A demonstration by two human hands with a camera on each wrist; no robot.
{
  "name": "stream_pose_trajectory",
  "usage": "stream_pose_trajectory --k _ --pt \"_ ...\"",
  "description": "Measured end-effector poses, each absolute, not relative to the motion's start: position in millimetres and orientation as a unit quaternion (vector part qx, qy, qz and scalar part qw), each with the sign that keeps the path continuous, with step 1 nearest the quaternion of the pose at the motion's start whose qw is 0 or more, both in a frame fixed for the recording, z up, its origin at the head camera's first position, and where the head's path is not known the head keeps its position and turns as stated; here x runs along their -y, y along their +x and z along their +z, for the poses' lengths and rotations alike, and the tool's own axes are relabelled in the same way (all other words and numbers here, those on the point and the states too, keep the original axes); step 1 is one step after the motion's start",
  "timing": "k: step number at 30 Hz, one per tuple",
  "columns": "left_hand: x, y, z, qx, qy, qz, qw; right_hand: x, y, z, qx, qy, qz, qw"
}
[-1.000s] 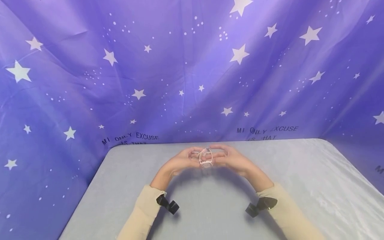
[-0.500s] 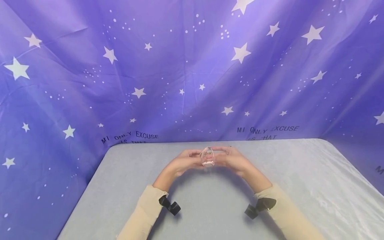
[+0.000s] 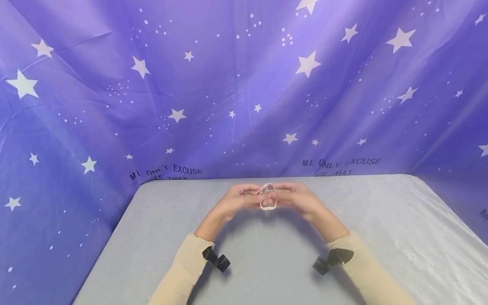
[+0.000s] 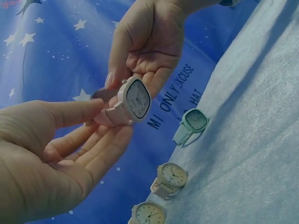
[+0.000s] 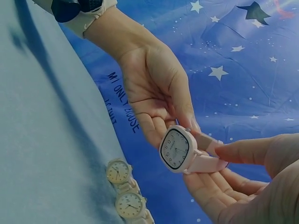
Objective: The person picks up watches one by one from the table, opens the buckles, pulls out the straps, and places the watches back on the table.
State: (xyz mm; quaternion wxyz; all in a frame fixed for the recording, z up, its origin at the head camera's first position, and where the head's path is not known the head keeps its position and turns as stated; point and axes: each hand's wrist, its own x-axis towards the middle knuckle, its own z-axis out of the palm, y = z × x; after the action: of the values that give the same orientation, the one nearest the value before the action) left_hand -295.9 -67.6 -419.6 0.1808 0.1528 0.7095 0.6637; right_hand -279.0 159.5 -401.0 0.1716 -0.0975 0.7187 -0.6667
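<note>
A pale pink wristwatch (image 3: 268, 207) with a rounded-square dial is held up above the far part of the table, its strap bent into a loop. In the left wrist view, my left hand (image 4: 56, 158) pinches the strap between thumb and fingers. The right hand (image 4: 152, 46) reaches in from above there, its thumb by the watch case (image 4: 135, 99). From the right wrist view, the right hand (image 5: 261, 182) grips the strap (image 5: 208, 163), while the left hand (image 5: 156, 81) has its thumb beside the case. Some fingertips are hidden behind the watch.
A mint-green watch (image 4: 194, 120) and two round-dial beige watches (image 4: 172, 175) stand on the grey cloth-covered table (image 3: 263, 262). A purple star-patterned curtain (image 3: 236, 84) hangs right behind the table's far edge. Each wrist carries a black camera mount (image 3: 216, 259).
Both hands have shifted slightly right with the watch. The watch has turned, so its dial, visible from above before, is now hardly seen in the head view.
</note>
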Motion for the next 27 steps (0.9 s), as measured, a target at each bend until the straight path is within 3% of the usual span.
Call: stream_pose_trajectory --k 27 --pt "83.8 -292.5 -402.2 -0.692 0.243 0.655 0.183 -162.4 -270.5 -386.3 -0.761 -0.146 -0.624 0.100"
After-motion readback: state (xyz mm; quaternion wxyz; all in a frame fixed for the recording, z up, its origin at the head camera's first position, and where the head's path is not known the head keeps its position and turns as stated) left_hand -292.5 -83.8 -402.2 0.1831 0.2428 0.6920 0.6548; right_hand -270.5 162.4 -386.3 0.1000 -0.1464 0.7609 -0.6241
